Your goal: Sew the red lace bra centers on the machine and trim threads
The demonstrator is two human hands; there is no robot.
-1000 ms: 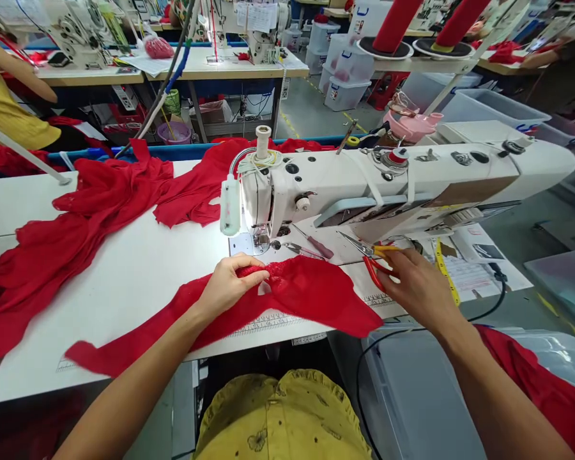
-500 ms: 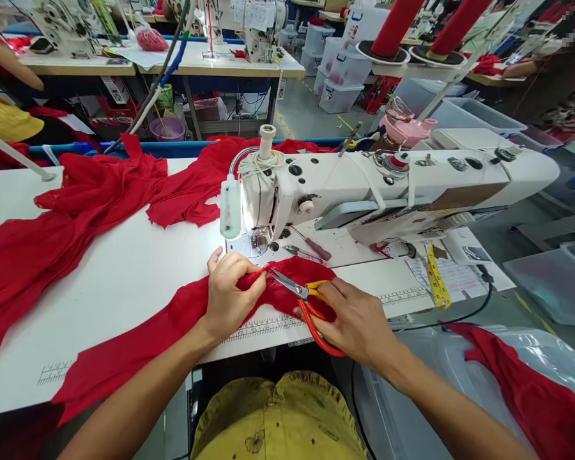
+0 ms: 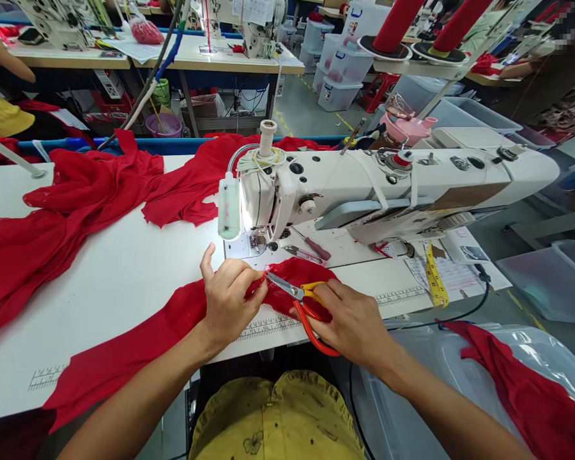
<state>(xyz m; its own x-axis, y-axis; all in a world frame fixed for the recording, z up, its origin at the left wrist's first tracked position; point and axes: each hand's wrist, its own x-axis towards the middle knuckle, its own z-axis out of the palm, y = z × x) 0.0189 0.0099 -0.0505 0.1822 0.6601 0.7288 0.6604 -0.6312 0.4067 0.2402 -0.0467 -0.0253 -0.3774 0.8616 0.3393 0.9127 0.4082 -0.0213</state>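
Note:
My left hand [image 3: 230,297] pinches an edge of the red fabric [image 3: 172,319], its forefinger and thumb pressed together. In my right hand [image 3: 352,319] is a pair of scissors [image 3: 294,292] with orange and yellow handles. Their blades look closed, and the tips meet the cloth right at my left fingertips. The fabric runs from under both hands down over the table's front edge at the left. Just behind my hands stands a white sewing machine [image 3: 345,172], its needle area lit by a small lamp [image 3: 229,207].
Tweezers [image 3: 303,254] and a screwdriver [image 3: 316,246] lie beside the machine's base. More red fabric [image 3: 86,191] is heaped at the left. A yellow tape measure [image 3: 435,278] rests on papers at the right. A clear bin [image 3: 412,383] stands by my right forearm.
The scissor blades, slightly apart before, are now together at the fabric edge. My left forefinger and thumb have shifted a little, and another left finger is raised higher.

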